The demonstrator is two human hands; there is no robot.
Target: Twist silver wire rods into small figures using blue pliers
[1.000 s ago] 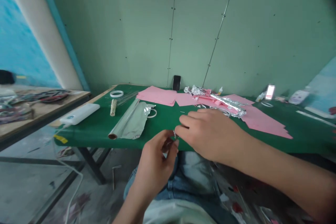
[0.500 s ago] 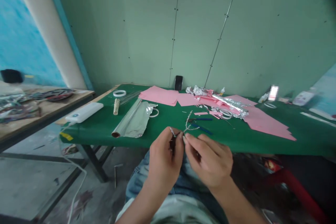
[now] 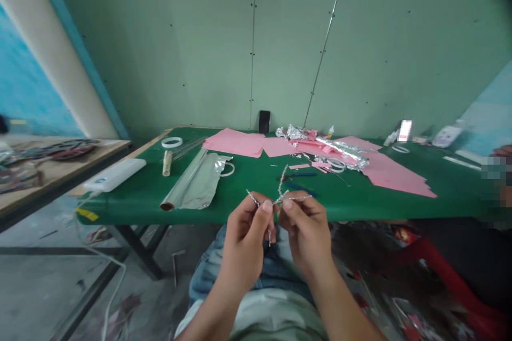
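Between my hands is a branching figure of twisted silver foil (image 3: 282, 184), thin like wrapped wire, with arms pointing up, left, right and down. My left hand (image 3: 248, 232) is closed on it, thumb and fingers pinching near its middle. My right hand (image 3: 306, 226) pinches it just to the right of the centre, with one arm lying across the fingers. Both hands are over the front edge of the green table (image 3: 232, 205). Just beyond them lie blue-handled pliers (image 3: 301, 190), partly hidden by the right hand.
A foil roll (image 3: 186, 181), a tape roll (image 3: 172, 142) and a white power bank (image 3: 114, 175) lie to the left. Pink paper sheets (image 3: 236, 142) and crumpled foil (image 3: 344, 152) spread along the back. A phone (image 3: 264, 121) leans on the wall. Part of another person shows at far right.
My view has swung slightly to the right. The right hand has turned and its fingers have shifted on the foil figure; a lower arm of it now shows beneath the left hand.
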